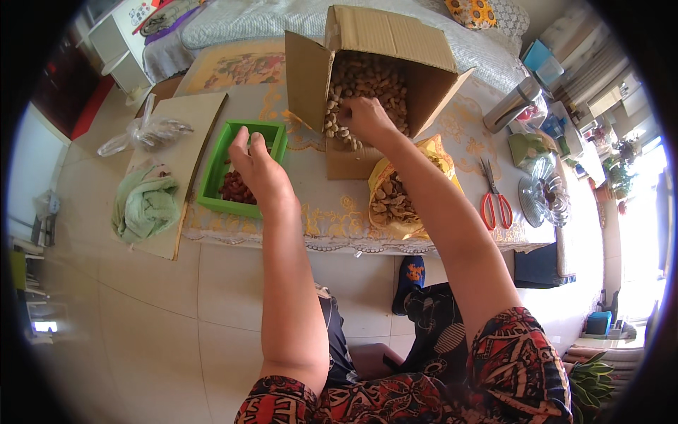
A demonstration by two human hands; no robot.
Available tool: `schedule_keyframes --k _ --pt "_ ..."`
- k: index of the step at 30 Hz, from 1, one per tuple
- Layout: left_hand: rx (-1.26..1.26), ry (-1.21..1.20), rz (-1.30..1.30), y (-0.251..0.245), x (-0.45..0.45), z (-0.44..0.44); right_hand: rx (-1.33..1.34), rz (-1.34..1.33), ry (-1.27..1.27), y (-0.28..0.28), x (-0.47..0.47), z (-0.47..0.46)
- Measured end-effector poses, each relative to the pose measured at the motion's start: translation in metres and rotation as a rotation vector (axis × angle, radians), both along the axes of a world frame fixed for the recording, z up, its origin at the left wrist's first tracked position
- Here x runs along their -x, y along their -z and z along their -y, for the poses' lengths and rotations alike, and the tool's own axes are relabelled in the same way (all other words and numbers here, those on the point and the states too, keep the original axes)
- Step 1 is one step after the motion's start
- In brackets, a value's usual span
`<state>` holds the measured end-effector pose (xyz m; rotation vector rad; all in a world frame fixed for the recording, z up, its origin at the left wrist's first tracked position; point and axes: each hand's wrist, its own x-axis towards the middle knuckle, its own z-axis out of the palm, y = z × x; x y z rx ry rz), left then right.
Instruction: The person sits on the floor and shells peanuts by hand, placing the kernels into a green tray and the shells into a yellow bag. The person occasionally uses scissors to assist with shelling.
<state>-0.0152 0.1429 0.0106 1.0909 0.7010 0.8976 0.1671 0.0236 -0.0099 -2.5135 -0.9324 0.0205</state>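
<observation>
My left hand (262,172) is over a green tray (208,186), fingers pointing away and apart, with nothing visible in them. Reddish shelled peanuts (237,188) lie in the tray, partly hidden by that hand. A cardboard box (392,34) rests on its side, its open end towards me. Unshelled peanuts (378,77) fill much of it and spill onto its lower flap. At the left of the opening, my right hand (368,121) reaches the peanuts with curled fingers; whether it grips one is hidden. Beneath my right forearm, a yellow bag (377,177) holds empty peanut shells (392,204).
Red-handled scissors (495,197) lie right of the bag, near a glass dish (535,193) and a steel flask (511,105). On the left, a board (198,119) carries a green cloth (148,201) and a tied plastic bag (153,132). A patterned cloth covers the table (333,222).
</observation>
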Motion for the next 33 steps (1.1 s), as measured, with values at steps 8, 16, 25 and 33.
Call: schedule_keyframes --k 8,16,25,33 --pt "-0.052 0.044 0.032 0.005 -0.006 0.006 -0.017 0.059 0.098 0.024 0.009 -0.027" --pt "-0.089 0.416 0.083 0.01 -0.012 0.029 -0.349 -0.121 -0.173 -0.043 0.047 0.034" --pt "0.334 0.967 0.173 0.015 -0.008 0.087 -0.683 -0.167 0.177 -0.05 0.152 0.115" --pt "0.274 1.005 0.092 0.011 -0.002 0.107 -0.54 0.294 0.136 -0.027 0.157 0.13"
